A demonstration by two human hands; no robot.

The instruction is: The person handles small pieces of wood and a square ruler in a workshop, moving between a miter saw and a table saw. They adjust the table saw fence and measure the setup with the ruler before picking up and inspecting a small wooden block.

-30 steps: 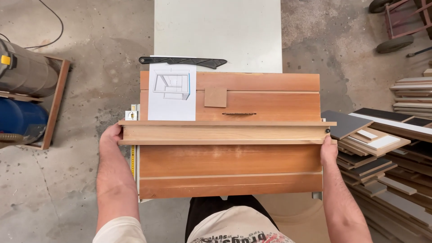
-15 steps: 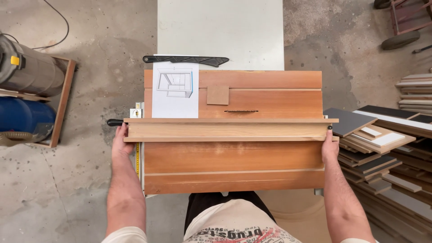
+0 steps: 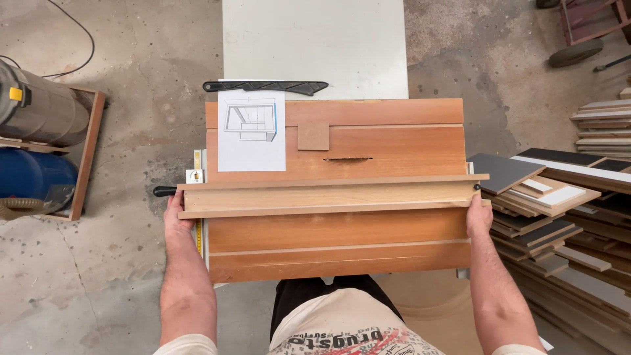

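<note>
Head view, looking straight down. A long pale wooden rail (image 3: 328, 196), channel-shaped with raised front and back edges, lies crosswise on a reddish-brown board sled (image 3: 335, 253) that sits on a white table (image 3: 315, 39). The left hand (image 3: 176, 212) wraps the rail's left end and the right hand (image 3: 478, 212) wraps its right end; both are closed on the rail, thumbs on top, a grip at the two ends that keeps the long piece level and square to the sled. The rail overhangs the sled slightly on each side, which leaves room for the fingers.

Beyond the rail, a narrow dark slot (image 3: 347, 158) cuts the sled's surface, and a small square wooden block (image 3: 313, 136) lies just behind it. A sheet with a line drawing of a box-like piece (image 3: 252, 131) rests flat on the sled's far left corner, well apart from the slot and readable from the working position. A black push stick (image 3: 266, 86) lies along the sled's far edge. A yellow rule (image 3: 197, 197) runs down the sled's left side, partly hidden by the left hand.

Offcuts (image 3: 559, 210) are stacked on the floor to the right; a blue drum (image 3: 29, 181) stands at left.
</note>
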